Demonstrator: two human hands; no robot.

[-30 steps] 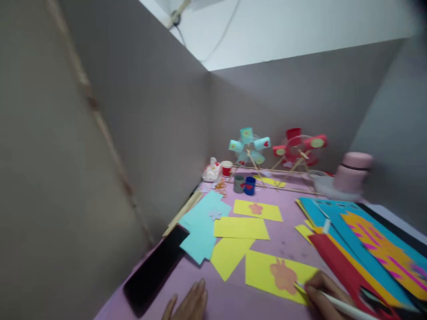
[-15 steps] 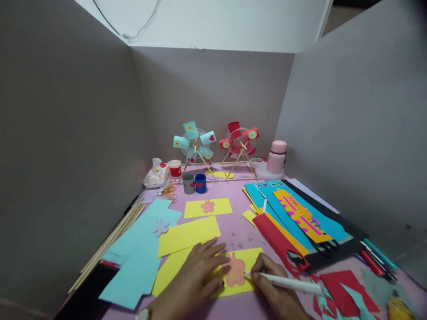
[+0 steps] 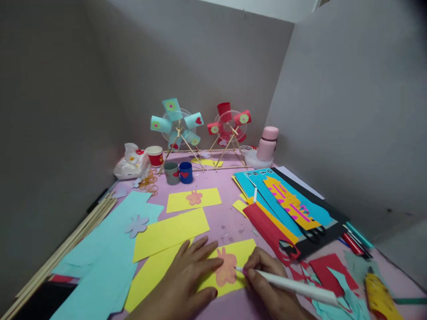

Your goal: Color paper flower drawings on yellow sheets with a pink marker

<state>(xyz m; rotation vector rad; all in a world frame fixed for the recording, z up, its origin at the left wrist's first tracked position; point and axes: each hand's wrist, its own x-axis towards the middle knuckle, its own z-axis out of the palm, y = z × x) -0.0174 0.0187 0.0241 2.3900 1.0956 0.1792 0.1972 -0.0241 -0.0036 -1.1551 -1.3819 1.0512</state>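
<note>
My right hand [image 3: 267,278] pinches a white pen [image 3: 293,286], its tip at the right edge of a pinkish-orange butterfly shape [image 3: 227,268]. The butterfly lies on a yellow paper strip [image 3: 246,253]. My left hand [image 3: 191,273] rests flat with fingers spread, its fingertips holding down the strip's left part beside the butterfly. Partly under that hand and forearm is another yellow strip [image 3: 150,278], and above it one more yellow sheet [image 3: 171,231]. Farther back, a yellow strip [image 3: 211,195] bears a similar butterfly [image 3: 194,198].
Light-blue paper sheets [image 3: 100,258] and wooden sticks [image 3: 70,249] lie left. Two paper pinwheel wheels [image 3: 178,126] on stick frames stand behind grey and blue paper rings [image 3: 186,172]. At right are coloured sheets [image 3: 263,222], red and blue scraps [image 3: 333,271], markers [image 3: 353,244] and a pink flask [image 3: 267,144].
The camera view has tilted down and turned, so the wheels and sheets appear shifted left. The pen tip has moved slightly up along the butterfly's right edge. My left hand stays on the strip.
</note>
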